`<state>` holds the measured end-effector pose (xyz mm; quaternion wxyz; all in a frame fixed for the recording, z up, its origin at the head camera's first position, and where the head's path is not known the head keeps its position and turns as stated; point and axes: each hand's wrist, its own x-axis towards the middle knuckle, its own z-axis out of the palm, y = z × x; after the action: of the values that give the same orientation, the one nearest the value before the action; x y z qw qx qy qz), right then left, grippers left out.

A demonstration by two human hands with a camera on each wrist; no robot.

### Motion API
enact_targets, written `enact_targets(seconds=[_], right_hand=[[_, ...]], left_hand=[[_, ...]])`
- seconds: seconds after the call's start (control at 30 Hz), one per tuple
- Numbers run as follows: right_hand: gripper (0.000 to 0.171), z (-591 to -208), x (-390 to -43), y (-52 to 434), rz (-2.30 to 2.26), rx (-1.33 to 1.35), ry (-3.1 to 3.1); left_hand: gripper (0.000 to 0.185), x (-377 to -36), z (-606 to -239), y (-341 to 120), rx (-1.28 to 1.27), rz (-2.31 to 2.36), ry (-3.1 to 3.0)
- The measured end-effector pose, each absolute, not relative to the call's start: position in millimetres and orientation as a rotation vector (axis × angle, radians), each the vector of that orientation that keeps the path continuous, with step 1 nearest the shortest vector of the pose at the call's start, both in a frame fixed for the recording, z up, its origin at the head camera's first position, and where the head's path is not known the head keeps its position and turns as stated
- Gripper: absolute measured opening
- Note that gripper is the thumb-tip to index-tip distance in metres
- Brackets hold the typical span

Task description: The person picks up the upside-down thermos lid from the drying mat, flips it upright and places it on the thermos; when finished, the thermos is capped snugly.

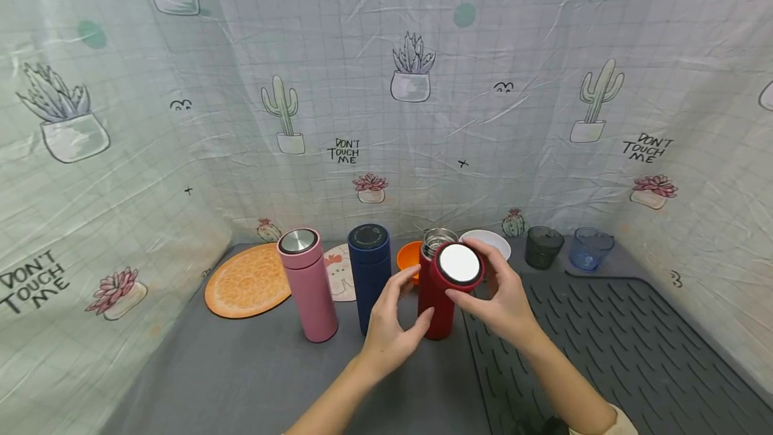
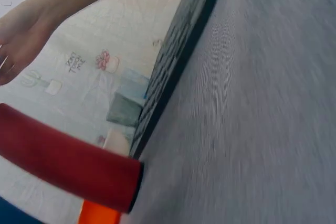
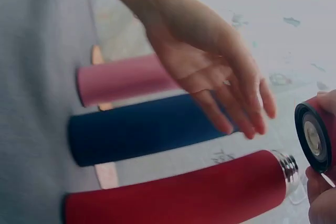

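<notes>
1. The right hand pinches the red lid between thumb and fingertips and holds it tilted just above and to the right of the red flask, so the flask's steel neck stands uncovered.
2. The left hand is spread, its fingers relaxed and apart, close beside the left of the red flask. In the right wrist view its palm hovers clear of the flask body, so it appears to grip nothing; it is probably there to steady the flask.
3. The red flask stands upright on the grey counter, at the left edge of the ribbed dark mat. What is inside it cannot be seen from any view.
4. Left of it stand a navy flask and a pink flask, both upright in a row and both capped.
5. Behind the row lie an orange-slice placemat, a round coaster with a cartoon print, a small orange bowl and a white bowl; their contents are hidden.
6. Far right stand a dark tumbler and a blue tumbler, both seemingly empty.
7. A cactus-print cloth screens the back and sides.
</notes>
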<state>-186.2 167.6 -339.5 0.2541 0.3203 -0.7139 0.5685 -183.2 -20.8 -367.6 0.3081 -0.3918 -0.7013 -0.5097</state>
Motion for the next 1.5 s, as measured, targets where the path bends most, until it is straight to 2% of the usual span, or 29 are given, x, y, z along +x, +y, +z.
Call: enact_targets(seconds=[0.1, 0.4, 0.73, 0.97, 1.23, 1.5], right_hand=[[0.073, -327, -193, 164, 1.529, 0.852, -1.906], [0.068, -331, -222, 158, 1.663, 0.79, -1.911], [0.06, -338, -234, 155, 1.792, 0.779, -1.864], [0.062, -340, -238, 156, 1.858, 0.781, -1.854], [0.064, -339, -240, 156, 1.87, 0.749, -1.874], [0.065, -340, -242, 152, 1.994, 0.709, -1.839]], left_hand=[[0.063, -178, -358, -11, -0.981, -1.466, -1.915], [0.073, -217, -389, 3, -0.78, -1.634, -2.092], [0.076, -237, -404, -3, -0.894, -1.738, -2.2], [0.077, -241, -411, 0, -0.895, -1.756, -2.205], [0.086, -241, -414, 3, -0.858, -1.798, -2.237], [0.081, -247, -422, 3, -0.87, -1.85, -2.198]])
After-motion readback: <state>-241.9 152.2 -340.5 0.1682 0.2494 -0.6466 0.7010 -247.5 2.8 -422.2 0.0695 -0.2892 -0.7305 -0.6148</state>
